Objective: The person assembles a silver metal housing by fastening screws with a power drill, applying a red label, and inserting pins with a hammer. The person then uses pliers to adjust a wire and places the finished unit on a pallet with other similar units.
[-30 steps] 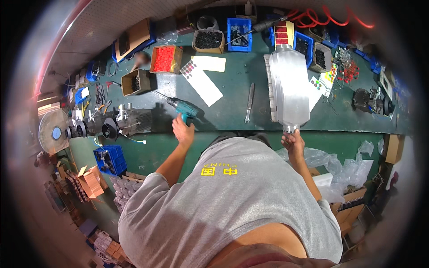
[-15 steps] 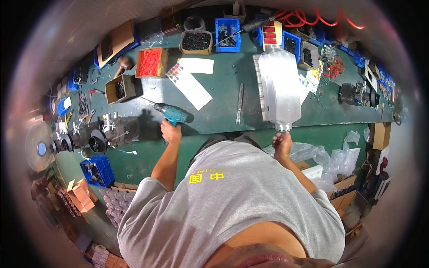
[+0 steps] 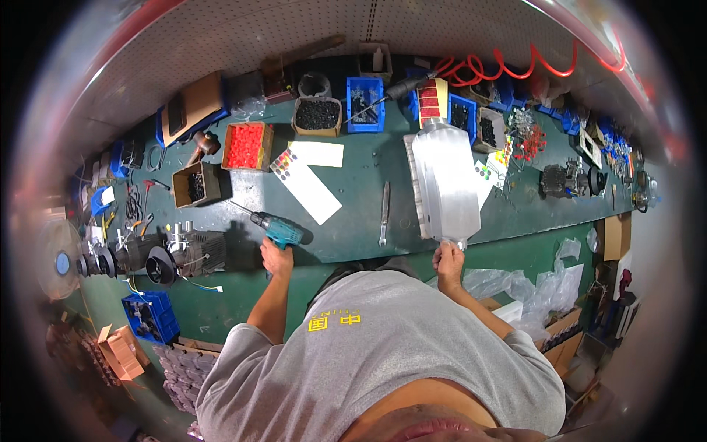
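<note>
My left hand (image 3: 277,256) is wrapped round the grip of a teal cordless drill (image 3: 283,233), held by the bench's near edge. Its long bit points to the far left. At the right, a silver metal housing (image 3: 446,184) lies lengthwise on the bench, its narrow collar toward me. My right hand (image 3: 448,262) is at that collar with fingers curled together; what they pinch, if anything, is hidden. Against the housing's left side is a pale flat strip (image 3: 415,188). A wrench (image 3: 384,214) lies between the drill and the housing.
Along the back of the green bench (image 3: 353,169) stand a box of red parts (image 3: 246,146), a box of black parts (image 3: 317,114) and a blue bin (image 3: 365,104). Motors (image 3: 188,250) sit at the left, another motor (image 3: 567,179) at the right. A red coiled hose (image 3: 508,68) hangs behind.
The whole view has tilted up, showing more of the pegboard wall. My right hand has come closer to the housing's collar. The drill stays in my left hand.
</note>
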Demonstrator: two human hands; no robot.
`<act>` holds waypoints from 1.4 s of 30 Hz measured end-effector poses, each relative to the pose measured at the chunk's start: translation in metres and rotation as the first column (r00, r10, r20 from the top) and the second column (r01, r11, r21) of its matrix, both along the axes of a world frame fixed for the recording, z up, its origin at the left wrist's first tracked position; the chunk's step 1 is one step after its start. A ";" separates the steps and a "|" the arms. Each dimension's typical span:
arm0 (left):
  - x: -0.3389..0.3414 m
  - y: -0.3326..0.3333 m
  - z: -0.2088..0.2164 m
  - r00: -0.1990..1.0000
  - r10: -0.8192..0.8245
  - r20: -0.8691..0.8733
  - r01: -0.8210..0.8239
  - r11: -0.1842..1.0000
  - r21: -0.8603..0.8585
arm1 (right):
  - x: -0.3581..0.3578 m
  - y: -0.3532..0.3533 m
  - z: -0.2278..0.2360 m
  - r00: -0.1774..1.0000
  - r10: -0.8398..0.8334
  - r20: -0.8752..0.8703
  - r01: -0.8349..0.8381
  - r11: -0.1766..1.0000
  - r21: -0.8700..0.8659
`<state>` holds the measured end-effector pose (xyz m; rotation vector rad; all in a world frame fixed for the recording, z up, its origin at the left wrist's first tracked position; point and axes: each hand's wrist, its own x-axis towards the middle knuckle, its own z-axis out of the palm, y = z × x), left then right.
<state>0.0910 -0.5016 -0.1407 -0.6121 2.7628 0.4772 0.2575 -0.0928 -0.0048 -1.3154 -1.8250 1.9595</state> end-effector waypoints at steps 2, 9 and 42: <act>0.002 -0.001 -0.001 1.000 -0.005 -0.015 0.005 1.000 -0.004 | -0.008 -0.002 0.010 1.000 0.026 0.016 -0.026 1.000 0.003; 0.004 -0.003 -0.006 0.999 -0.022 -0.040 0.021 1.000 -0.012 | -0.048 -0.004 0.023 0.983 0.185 0.002 -0.184 0.982 -0.049; 0.004 0.001 0.011 0.992 -0.058 -0.111 0.060 0.998 0.008 | -0.464 -0.065 -0.089 0.486 0.847 0.215 -0.442 0.026 0.897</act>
